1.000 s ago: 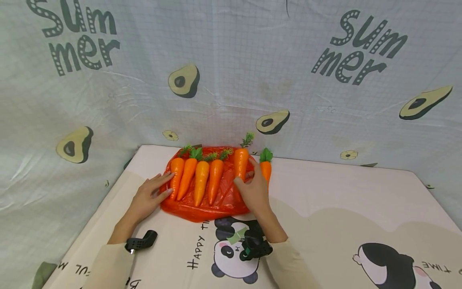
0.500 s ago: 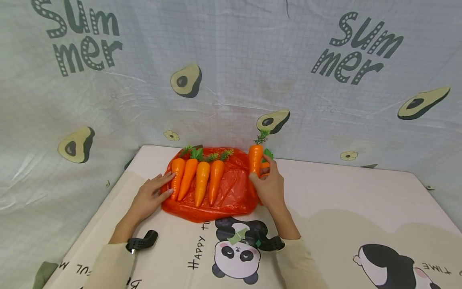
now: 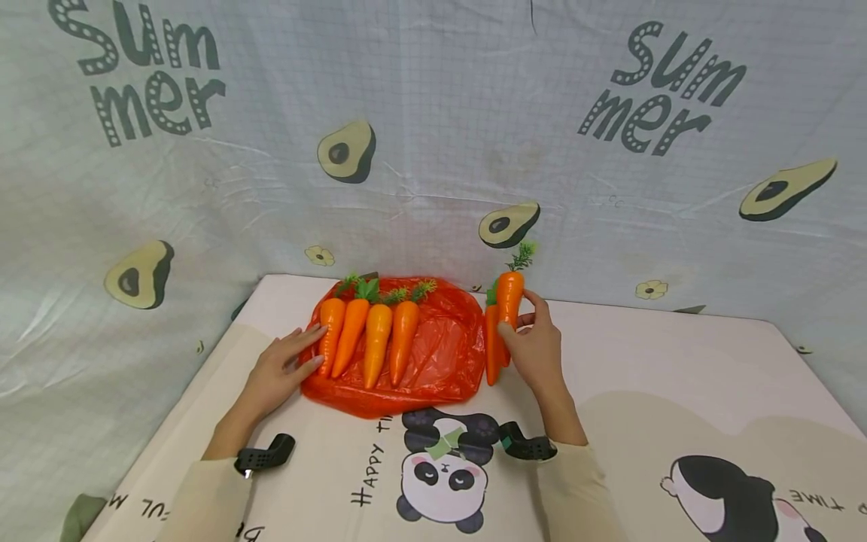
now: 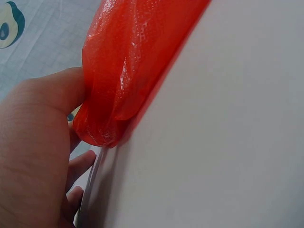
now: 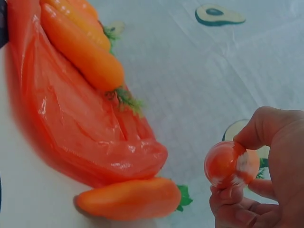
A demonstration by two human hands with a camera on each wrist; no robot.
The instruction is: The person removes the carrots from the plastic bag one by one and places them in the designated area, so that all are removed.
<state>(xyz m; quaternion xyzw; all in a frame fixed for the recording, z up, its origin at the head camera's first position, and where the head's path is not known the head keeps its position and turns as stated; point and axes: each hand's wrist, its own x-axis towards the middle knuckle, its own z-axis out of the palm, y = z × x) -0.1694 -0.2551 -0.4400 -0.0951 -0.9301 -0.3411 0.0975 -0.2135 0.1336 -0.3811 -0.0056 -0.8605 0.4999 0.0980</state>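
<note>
A red plastic bag (image 3: 450,350) lies flat at the back of the table, with several orange carrots (image 3: 378,339) with green tops side by side on its left part. At the bag's left edge my left hand (image 3: 274,380) rests, extended fingers touching the leftmost carrot (image 3: 330,324). In the left wrist view the thumb lies against the crumpled bag. My right hand (image 3: 538,354) grips a carrot (image 3: 511,293) between thumb and fingers, leafy top up, just right of the bag. Beside it another carrot (image 5: 130,198) lies along the bag's right edge, partly overlapped by the held one in the head view.
The table is covered by a pale cloth (image 3: 650,361) printed with pandas and lettering. Behind it hangs a light curtain (image 3: 420,135) with avocado prints, close to the back edge. Both wrists wear black bands (image 3: 264,455).
My right hand has carried its carrot from above the bag's right part rightward, past the bag and over to the other carrot's right side. My left hand has stayed in place.
</note>
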